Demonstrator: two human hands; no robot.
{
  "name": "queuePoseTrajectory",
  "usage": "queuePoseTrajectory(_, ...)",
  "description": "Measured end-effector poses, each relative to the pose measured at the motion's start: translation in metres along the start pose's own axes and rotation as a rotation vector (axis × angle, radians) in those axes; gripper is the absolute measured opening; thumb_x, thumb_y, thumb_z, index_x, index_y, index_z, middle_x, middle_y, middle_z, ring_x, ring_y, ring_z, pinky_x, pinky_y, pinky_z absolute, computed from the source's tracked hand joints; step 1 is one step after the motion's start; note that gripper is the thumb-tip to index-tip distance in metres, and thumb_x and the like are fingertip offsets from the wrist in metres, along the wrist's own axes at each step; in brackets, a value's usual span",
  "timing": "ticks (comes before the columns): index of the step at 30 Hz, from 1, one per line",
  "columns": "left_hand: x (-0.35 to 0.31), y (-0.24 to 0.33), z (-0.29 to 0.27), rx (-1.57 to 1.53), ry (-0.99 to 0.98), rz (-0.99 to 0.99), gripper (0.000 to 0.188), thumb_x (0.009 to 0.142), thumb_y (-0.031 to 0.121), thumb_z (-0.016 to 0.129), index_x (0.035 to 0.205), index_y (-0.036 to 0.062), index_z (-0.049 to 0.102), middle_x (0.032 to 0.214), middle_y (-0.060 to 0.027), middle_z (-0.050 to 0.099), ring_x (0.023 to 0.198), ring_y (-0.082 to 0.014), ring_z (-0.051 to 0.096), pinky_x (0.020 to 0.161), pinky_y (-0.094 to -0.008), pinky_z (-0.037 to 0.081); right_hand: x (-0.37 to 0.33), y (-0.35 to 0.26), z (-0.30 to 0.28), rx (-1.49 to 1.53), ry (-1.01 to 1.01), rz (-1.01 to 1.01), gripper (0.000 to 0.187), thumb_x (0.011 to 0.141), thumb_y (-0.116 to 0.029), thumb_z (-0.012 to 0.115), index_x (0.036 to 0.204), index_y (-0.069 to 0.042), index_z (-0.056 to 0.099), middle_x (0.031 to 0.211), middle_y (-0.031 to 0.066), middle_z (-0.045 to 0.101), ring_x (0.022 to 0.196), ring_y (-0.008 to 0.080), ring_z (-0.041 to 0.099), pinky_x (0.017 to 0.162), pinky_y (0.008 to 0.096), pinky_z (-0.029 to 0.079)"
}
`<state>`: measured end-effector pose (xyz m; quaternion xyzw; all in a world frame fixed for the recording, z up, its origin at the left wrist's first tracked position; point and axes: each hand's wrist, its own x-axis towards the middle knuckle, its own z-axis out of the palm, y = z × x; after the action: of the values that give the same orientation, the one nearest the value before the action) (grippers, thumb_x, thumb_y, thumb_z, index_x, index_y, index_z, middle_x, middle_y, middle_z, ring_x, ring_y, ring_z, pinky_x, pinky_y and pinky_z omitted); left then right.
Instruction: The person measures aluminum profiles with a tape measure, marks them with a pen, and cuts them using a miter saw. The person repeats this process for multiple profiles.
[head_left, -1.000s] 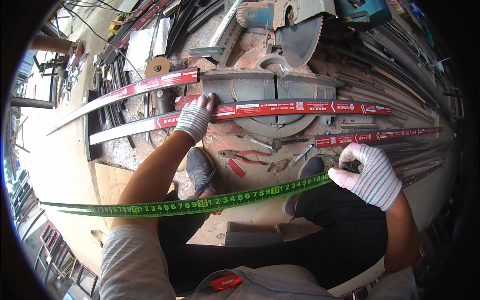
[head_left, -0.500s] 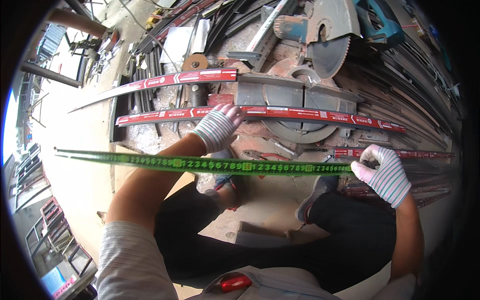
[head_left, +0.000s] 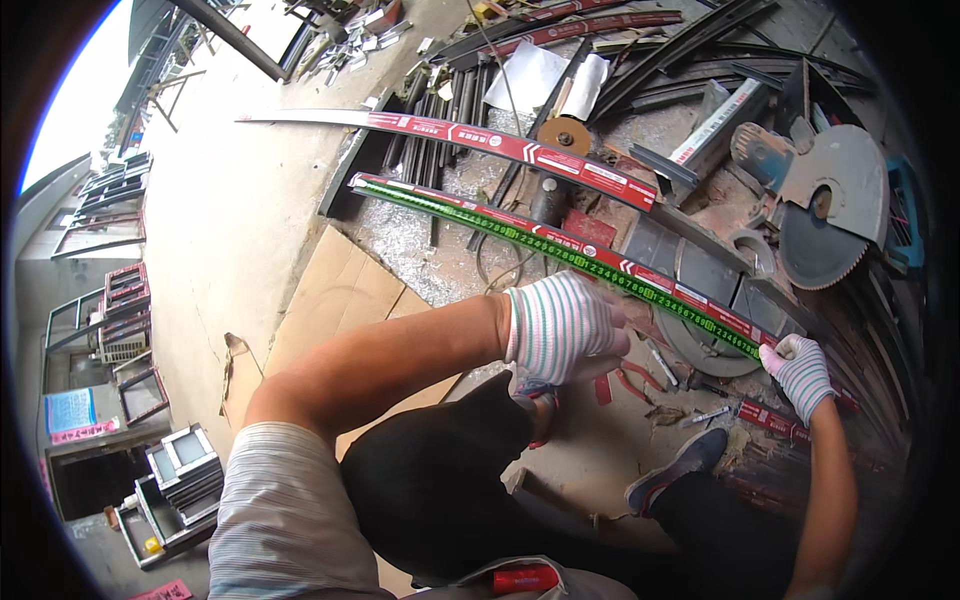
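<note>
A green tape measure blade point(head_left: 600, 268) is stretched along the near side of a long metal profile point(head_left: 480, 208) with red protective film. Its far-left end lies near the profile's left end. My right hand point(head_left: 800, 375), in a striped white glove, pinches the blade at its right end, beside the profile. My left hand point(head_left: 568, 328), gloved the same way, is just below the middle of the blade, its back toward me. Its fingers are bent and partly smeared, so whether they grip anything is unclear. The tape's case is not visible.
Beyond lies another red-filmed profile point(head_left: 470, 135). A mitre saw with a toothed blade point(head_left: 825, 248) stands at the right, its base under the profile. Red-handled pliers point(head_left: 640, 378) and a marker point(head_left: 706, 416) lie on the floor. Cardboard point(head_left: 325, 300) is at the left.
The blade has come down from in front of me onto the profile's near side. My left hand has left the profile's top and moved nearer. The view has swung left.
</note>
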<state>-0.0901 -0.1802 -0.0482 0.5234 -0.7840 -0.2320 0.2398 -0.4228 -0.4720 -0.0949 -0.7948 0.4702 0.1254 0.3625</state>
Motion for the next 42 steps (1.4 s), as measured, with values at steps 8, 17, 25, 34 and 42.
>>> queuePoseTrajectory(8, -0.005, -0.104, -0.006, 0.237, -0.048, -0.245, 0.051, 0.084, 0.037, 0.078, 0.122, 0.0051, 0.067, 0.115, -0.0169, 0.066, 0.106, -0.0369, 0.063, 0.095, -0.0455, 0.052, 0.07, -0.034, 0.05, -0.009, -0.069, -0.017, 0.037, 0.088, -0.032, 0.083, 0.083, 0.001, 0.068, 0.072, 0.0034, 0.064, 0.067, 0.011, 0.051, 0.062, 0.0327, 0.047)
queuePoseTrajectory(17, -0.029, -0.176, 0.013, 0.3, -0.412, -0.584, 0.083, 0.072, 0.045, 0.089, 0.138, 0.0054, 0.059, 0.13, -0.0166, 0.063, 0.126, -0.0369, 0.057, 0.107, -0.0463, 0.047, 0.097, -0.091, 0.092, -0.03, -0.094, -0.003, 0.038, 0.087, -0.034, 0.083, 0.081, 0.001, 0.069, 0.071, 0.0053, 0.065, 0.065, 0.0116, 0.053, 0.064, 0.0334, 0.049)
queuePoseTrajectory(25, -0.039, -0.196, 0.015, 0.229, -0.493, -0.703, 0.064, 0.075, 0.04, 0.088, 0.126, 0.0086, 0.067, 0.122, -0.0176, 0.068, 0.119, -0.0384, 0.063, 0.101, -0.0447, 0.052, 0.109, -0.102, 0.107, -0.009, -0.147, 0.01, 0.04, 0.087, -0.034, 0.084, 0.083, 0.003, 0.07, 0.074, 0.0073, 0.068, 0.067, 0.0119, 0.055, 0.063, 0.0332, 0.05)
queuePoseTrajectory(34, -0.04, -0.196, 0.017, 0.142, -0.532, -0.724, 0.051, 0.079, 0.036, 0.085, 0.12, 0.008, 0.07, 0.11, -0.0182, 0.072, 0.11, -0.0404, 0.068, 0.093, -0.0461, 0.054, 0.108, -0.099, 0.111, -0.077, -0.136, 0.019, 0.045, 0.086, -0.038, 0.084, 0.089, 0.005, 0.072, 0.078, 0.0114, 0.07, 0.07, 0.0159, 0.061, 0.068, 0.0351, 0.053)
queuePoseTrajectory(42, -0.043, -0.195, 0.024, 0.232, -0.447, -0.694, 0.056, 0.077, 0.037, 0.087, 0.122, 0.0084, 0.068, 0.115, -0.0176, 0.07, 0.11, -0.0401, 0.067, 0.094, -0.0464, 0.054, 0.101, -0.094, 0.115, -0.113, -0.112, 0.024, 0.046, 0.085, -0.041, 0.083, 0.087, 0.004, 0.072, 0.075, 0.0131, 0.07, 0.068, 0.0176, 0.061, 0.067, 0.0365, 0.053)
